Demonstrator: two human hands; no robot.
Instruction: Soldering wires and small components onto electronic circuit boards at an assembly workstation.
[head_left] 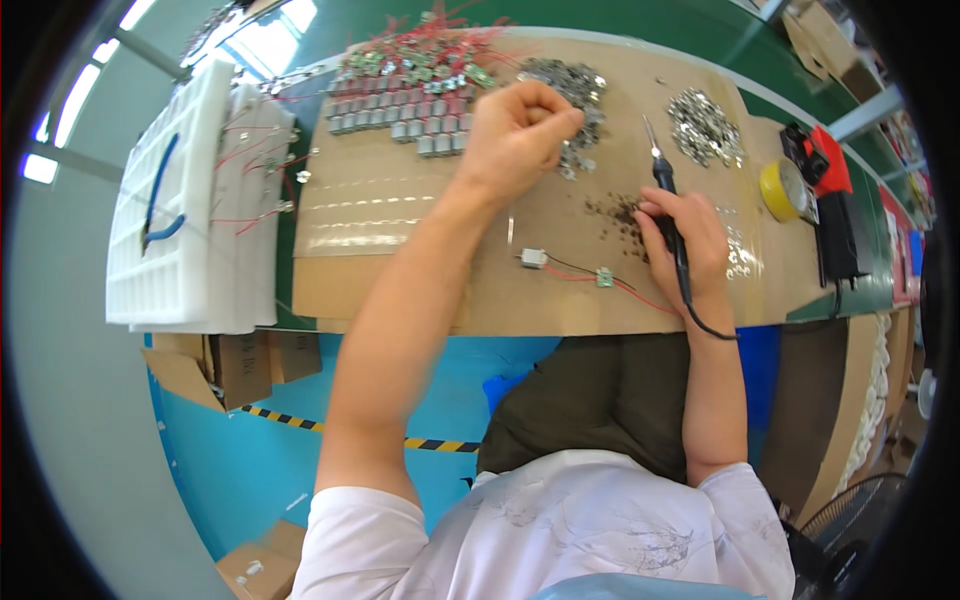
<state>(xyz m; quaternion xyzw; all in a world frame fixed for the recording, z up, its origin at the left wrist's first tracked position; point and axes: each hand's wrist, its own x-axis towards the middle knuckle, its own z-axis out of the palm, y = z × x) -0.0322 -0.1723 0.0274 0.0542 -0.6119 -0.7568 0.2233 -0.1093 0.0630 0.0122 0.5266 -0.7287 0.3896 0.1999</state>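
Note:
My right hand (pixel 692 235) holds a soldering iron (pixel 665 175) with a black handle, its metal tip pointing away from me. Over the work board, my left hand (pixel 515 140) is closed in a pinch beside a pile of small silvery metal pieces (pixel 572 85); whatever its fingers hold is too small or hidden. Nearer to me lies a small motor (pixel 534 258), wired in red and black to a little green circuit board (pixel 604 277). Small dark bits (pixel 618 213) are scattered just left of my right hand.
Rows of small motors (pixel 400 120) with boards and red wires fill the back left. A second pile of metal pieces (pixel 705 128), a yellow tape roll (pixel 783 190) and a black box (pixel 843 235) are on the right. White plastic trays (pixel 165 230) stand at the left edge.

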